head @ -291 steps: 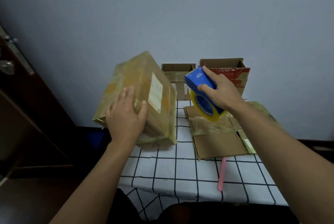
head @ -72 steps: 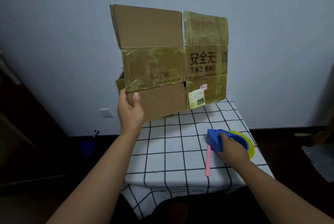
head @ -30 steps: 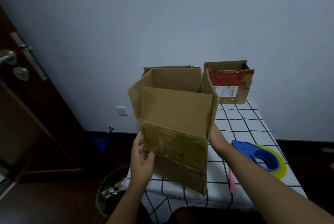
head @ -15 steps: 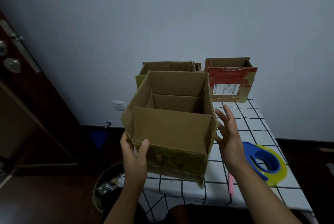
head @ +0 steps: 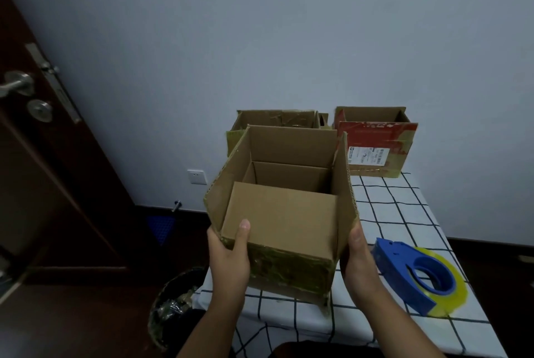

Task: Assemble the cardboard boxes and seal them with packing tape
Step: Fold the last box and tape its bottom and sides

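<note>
Left hand point(head: 229, 259) grips cardboard box point(head: 281, 213) at near-left corner, thumb over front flap; right hand point(head: 359, 263) flat against right wall. Box at frame centre, open, over table point(head: 404, 213) edge. Likely light, flexing: support corners, not loose flaps

The cardboard box point(head: 284, 213) hides the left hand's point(head: 229, 263) fingers behind its near corner; only the thumb shows. The right hand's point(head: 359, 265) fingers are likewise out of sight behind the box's right wall. At 12 o'clock from it, the taped box point(head: 274, 119) is mostly covered. The red box's point(head: 375, 149) label print is too small to read. The counter point(head: 404, 213) is cut off at the bottom edge. At 8 o'clock, the bin's point(head: 170, 305) contents are too dark to tell.
</note>
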